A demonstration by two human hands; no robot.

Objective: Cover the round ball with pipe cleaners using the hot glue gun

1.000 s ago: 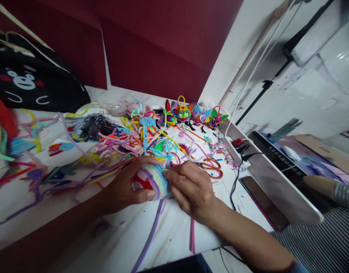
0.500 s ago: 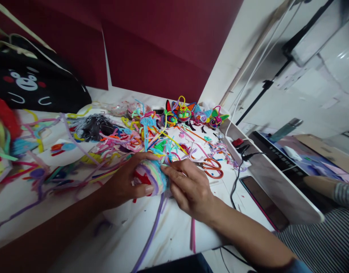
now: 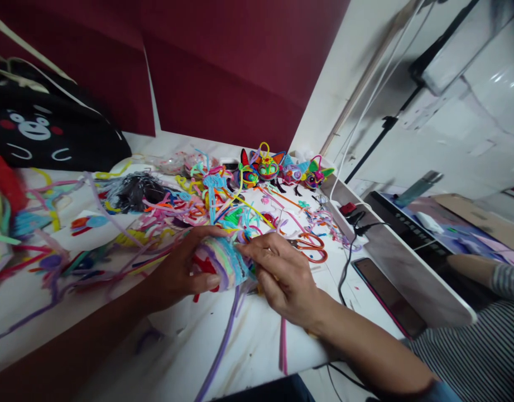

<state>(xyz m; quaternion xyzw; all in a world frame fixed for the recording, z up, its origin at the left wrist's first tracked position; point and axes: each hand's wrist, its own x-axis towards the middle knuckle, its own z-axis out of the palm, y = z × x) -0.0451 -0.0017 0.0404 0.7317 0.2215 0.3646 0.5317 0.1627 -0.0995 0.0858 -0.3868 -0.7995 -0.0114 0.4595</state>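
My left hand point(image 3: 179, 273) is wrapped round a striped fuzzy ball point(image 3: 226, 259) with red, purple, green and blue bands. At the ball's right side, my right hand point(image 3: 282, 273) has its thumb and fingers pinched together; what they hold, if anything, is too small to make out. A long purple pipe cleaner point(image 3: 221, 349) runs from below the ball toward the table's front edge. Orange-handled scissors point(image 3: 313, 247) lie just beyond my right hand.
Many loose pipe cleaners point(image 3: 185, 209) cover the table's middle and left. Several cat-like ornaments point(image 3: 268, 167) stand at the back. A phone point(image 3: 388, 298), cables and a low ledge are at right. A black bag point(image 3: 43, 123) sits back left. A person's striped clothing point(image 3: 474, 352) shows at right.
The view has shifted slightly. The ball has turned a little, showing more of its blue band, and my right fingers have moved slightly on its right side.
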